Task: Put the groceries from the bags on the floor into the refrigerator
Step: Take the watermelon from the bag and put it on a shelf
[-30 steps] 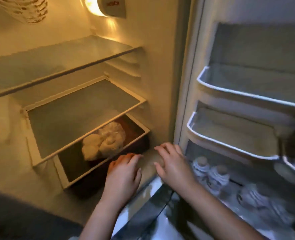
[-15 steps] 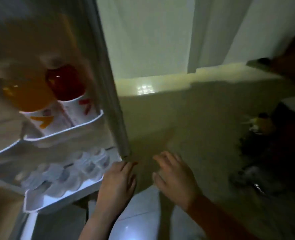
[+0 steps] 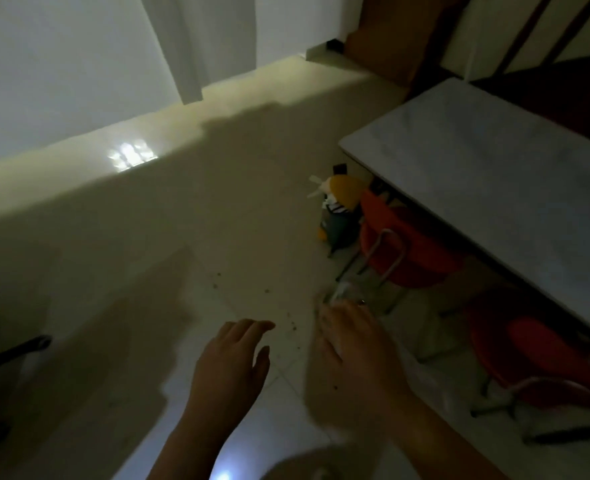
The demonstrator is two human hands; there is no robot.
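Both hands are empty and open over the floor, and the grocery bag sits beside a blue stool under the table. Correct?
Not quite: in the head view the stool is red, not blue. Both the left hand and right hand are open and empty over the floor, and the bag sits beside the stool, by the table.

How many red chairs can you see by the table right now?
2: one red chair tucked under the table edge beside the grocery bag, another red chair nearer, at lower right. More may be hidden under the table.

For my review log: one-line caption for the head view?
Empty left hand and right hand reach toward grocery bag beside table.
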